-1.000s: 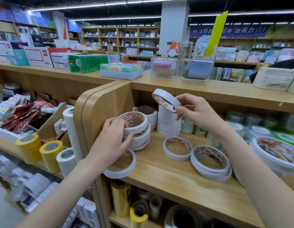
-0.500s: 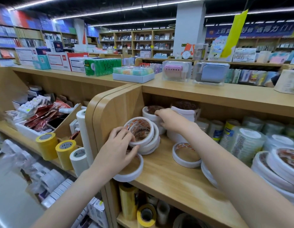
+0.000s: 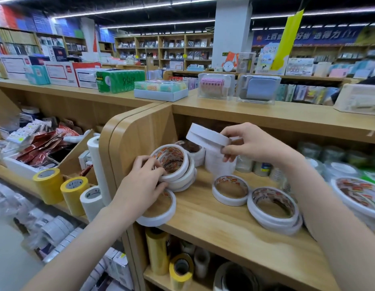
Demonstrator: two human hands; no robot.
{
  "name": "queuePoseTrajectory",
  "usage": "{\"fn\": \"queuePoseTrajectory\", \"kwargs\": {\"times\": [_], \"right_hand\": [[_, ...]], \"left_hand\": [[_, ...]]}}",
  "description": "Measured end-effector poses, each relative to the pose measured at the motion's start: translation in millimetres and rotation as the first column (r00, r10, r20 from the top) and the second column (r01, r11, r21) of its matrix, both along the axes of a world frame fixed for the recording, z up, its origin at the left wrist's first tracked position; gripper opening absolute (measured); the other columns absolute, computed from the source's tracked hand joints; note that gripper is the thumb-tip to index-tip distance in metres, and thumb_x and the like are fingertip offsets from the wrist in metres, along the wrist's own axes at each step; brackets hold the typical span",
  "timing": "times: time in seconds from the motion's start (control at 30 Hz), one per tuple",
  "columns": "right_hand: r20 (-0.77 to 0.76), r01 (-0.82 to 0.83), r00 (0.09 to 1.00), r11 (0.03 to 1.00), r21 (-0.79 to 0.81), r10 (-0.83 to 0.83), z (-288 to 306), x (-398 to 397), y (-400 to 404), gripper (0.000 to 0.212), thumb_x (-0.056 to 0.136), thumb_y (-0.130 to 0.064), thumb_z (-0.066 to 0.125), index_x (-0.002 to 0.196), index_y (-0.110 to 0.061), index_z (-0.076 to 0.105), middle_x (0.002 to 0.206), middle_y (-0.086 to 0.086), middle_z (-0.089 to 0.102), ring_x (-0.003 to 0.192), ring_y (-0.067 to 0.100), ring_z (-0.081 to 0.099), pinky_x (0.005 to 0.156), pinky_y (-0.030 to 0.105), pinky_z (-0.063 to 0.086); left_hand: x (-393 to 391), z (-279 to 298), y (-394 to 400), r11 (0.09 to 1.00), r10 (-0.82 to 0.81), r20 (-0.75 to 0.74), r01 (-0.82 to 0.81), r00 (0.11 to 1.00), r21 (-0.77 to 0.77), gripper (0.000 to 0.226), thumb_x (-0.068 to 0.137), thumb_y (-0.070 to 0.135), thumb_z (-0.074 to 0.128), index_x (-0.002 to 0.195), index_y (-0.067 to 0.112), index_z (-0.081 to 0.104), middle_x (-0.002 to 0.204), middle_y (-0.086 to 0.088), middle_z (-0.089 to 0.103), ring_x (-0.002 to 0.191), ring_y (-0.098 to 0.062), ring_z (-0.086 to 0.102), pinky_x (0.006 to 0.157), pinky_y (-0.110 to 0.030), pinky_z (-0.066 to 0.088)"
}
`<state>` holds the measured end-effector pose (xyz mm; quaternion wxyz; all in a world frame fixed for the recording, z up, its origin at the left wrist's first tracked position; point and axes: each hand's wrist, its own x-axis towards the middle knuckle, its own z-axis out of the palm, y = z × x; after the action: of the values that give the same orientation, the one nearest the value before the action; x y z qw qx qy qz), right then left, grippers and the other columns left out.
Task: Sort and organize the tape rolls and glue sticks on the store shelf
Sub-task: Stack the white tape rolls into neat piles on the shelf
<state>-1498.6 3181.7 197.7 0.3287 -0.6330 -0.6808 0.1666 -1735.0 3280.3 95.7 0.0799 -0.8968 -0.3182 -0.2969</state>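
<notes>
My right hand point(image 3: 251, 144) pinches a white tape roll point(image 3: 205, 136), tilted in the air above a tall stack of white rolls point(image 3: 219, 164) at the back of the wooden shelf point(image 3: 235, 232). My left hand point(image 3: 141, 185) grips a leaning pile of white double-sided tape rolls point(image 3: 178, 169) by the shelf's left wall. A single roll point(image 3: 159, 211) lies flat under that hand at the shelf's front corner. Another single roll point(image 3: 230, 190) and a low stack point(image 3: 274, 208) lie flat on the shelf to the right.
Yellow tape rolls point(image 3: 49, 184) and a white roll point(image 3: 91, 201) stand on the lower left shelf. Wrapped tapes point(image 3: 350, 198) fill the right end. More rolls point(image 3: 180, 269) sit on the shelf below. Boxes point(image 3: 161, 91) line the top counter.
My right hand has come up from the back of the shelf holding a white roll above the tall stack. My left hand has stayed on the leaning pile.
</notes>
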Motion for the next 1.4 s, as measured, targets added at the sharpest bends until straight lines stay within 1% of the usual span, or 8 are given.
{"fn": "queuePoseTrajectory", "kwargs": {"times": [0.27,0.4,0.53,0.73,0.9,1.03,1.3,1.4], "right_hand": [[0.641,0.208,0.766,0.926,-0.317,0.048,-42.0,2.2,-23.1,0.02,0.074,-0.005,0.059,0.065,-0.022,0.051,0.07,-0.002,0.054,0.073,0.02,0.057,0.065,0.033,0.048],[0.527,0.147,0.85,0.959,-0.243,0.003,-26.3,-2.9,-7.2,0.026,0.081,-0.027,0.067,0.106,-0.021,0.063,0.103,-0.004,0.064,0.084,0.014,0.063,0.077,0.034,0.054],[0.595,0.091,0.803,0.994,-0.054,-0.041,-25.4,-15.4,51.9,0.04,0.091,-0.008,0.05,0.129,-0.016,0.051,0.129,0.004,0.054,0.115,0.021,0.052,0.093,0.034,0.046],[0.69,0.223,0.693,0.972,0.072,-0.21,-64.8,-23.7,100.6,0.023,0.087,0.002,0.049,0.104,-0.009,0.059,0.101,0.01,0.061,0.093,0.028,0.059,0.069,0.033,0.046],[0.316,0.181,0.908,0.938,0.295,-0.275,-46.9,-17.3,74.0,0.021,0.089,-0.005,0.052,0.103,-0.007,0.067,0.093,0.011,0.069,0.082,0.027,0.064,0.076,0.036,0.05],[-0.011,0.209,0.976,0.921,0.33,-0.217,-21.6,-7.0,10.0,0.009,0.087,-0.009,0.061,0.092,-0.012,0.069,0.073,0.001,0.068,0.056,0.008,0.064,0.056,0.015,0.051],[0.648,0.535,0.536,0.812,0.235,-0.541,-45.4,18.2,-48.2,0.014,0.09,-0.018,0.052,0.098,-0.015,0.063,0.091,0.008,0.065,0.088,0.031,0.059,0.066,0.035,0.048],[0.677,0.53,0.564,0.836,0.142,-0.473,-50.7,14.6,-52.8,0.024,0.087,-0.04,0.057,0.096,-0.018,0.06,0.09,0.002,0.063,0.087,0.025,0.059,0.063,0.034,0.048]], "left_hand": [[5.7,13.0,-7.5,0.992,0.059,-0.013,-0.06,0.998,-0.11,0.023,0.081,0.03,0.066,0.09,0.009,0.069,0.105,0.0,0.056,0.114,-0.024,0.037,0.071,-0.035,0.05],[5.6,15.1,-9.1,0.987,0.073,-0.039,-0.078,0.997,-0.142,0.028,0.084,0.036,0.062,0.095,0.011,0.069,0.109,0.002,0.054,0.117,-0.021,0.033,0.08,-0.031,0.047],[4.5,16.6,-10.7,0.985,0.073,-0.041,-0.079,0.996,-0.153,0.028,0.084,0.037,0.063,0.097,0.012,0.069,0.111,0.003,0.054,0.118,-0.019,0.033,0.08,-0.029,0.044],[4.7,18.0,-10.6,0.981,0.078,-0.071,-0.09,0.994,-0.172,0.029,0.086,0.04,0.06,0.101,0.016,0.067,0.114,0.005,0.05,0.12,-0.016,0.029,0.085,-0.027,0.044],[4.5,17.8,-8.6,0.981,0.082,-0.094,-0.097,0.992,-0.167,0.031,0.087,0.041,0.059,0.104,0.017,0.066,0.116,0.005,0.05,0.122,-0.016,0.028,0.085,-0.028,0.046],[3.3,14.4,-6.6,0.989,0.063,-0.057,-0.07,0.996,-0.13,0.03,0.083,0.038,0.065,0.099,0.012,0.069,0.112,0.0,0.055,0.119,-0.021,0.034,0.08,-0.033,0.048],[15.3,6.1,-13.8,0.988,0.09,-0.068,-0.081,0.994,0.13,0.027,0.062,0.022,0.079,0.067,0.004,0.059,0.082,-0.013,0.06,0.091,-0.041,0.055,0.038,-0.026,0.041],[19.5,3.7,-14.2,0.983,0.101,-0.066,-0.089,0.993,0.158,0.033,0.063,0.022,0.077,0.086,0.003,0.064,0.086,-0.014,0.063,0.092,-0.042,0.057,0.042,-0.032,0.048]]}}
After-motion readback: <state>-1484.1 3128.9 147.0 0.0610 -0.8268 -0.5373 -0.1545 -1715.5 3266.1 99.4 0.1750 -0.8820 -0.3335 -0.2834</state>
